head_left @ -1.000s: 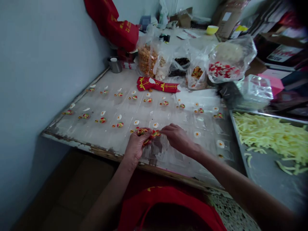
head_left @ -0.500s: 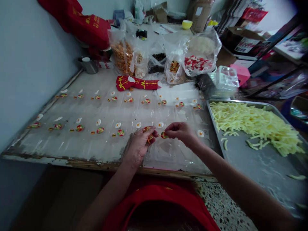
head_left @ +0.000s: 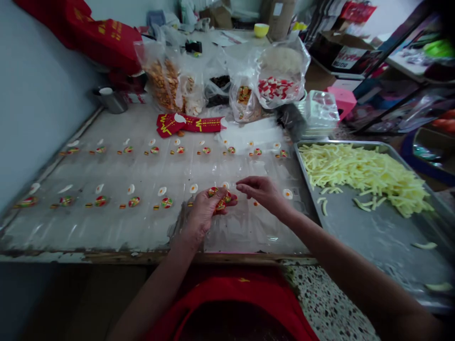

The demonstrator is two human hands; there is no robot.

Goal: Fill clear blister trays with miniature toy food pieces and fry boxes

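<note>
My left hand is closed around several small round pieces patterned like pizzas, red, yellow and green. They show between its thumb and fingers, just above the clear plastic packets on the table. My right hand hovers to the right, its thumb and index fingertips drawn close together; whether something tiny is between them cannot be seen. Near those fingertips lies a fried-egg-shaped piece. A small reddish piece shows below the right hand. Two rows of packets hold egg, burger and pizza shapes, such as this pizza piece.
Yellow strips lie in a metal tray at right. Behind the rows stand plastic bags of snacks, a red printed strip, a metal cup and clear containers.
The view has shifted slightly. My right hand has lifted away from the pizza piece it was pinching, and its fingertips now sit higher. My left hand stays closed on its pieces.
</note>
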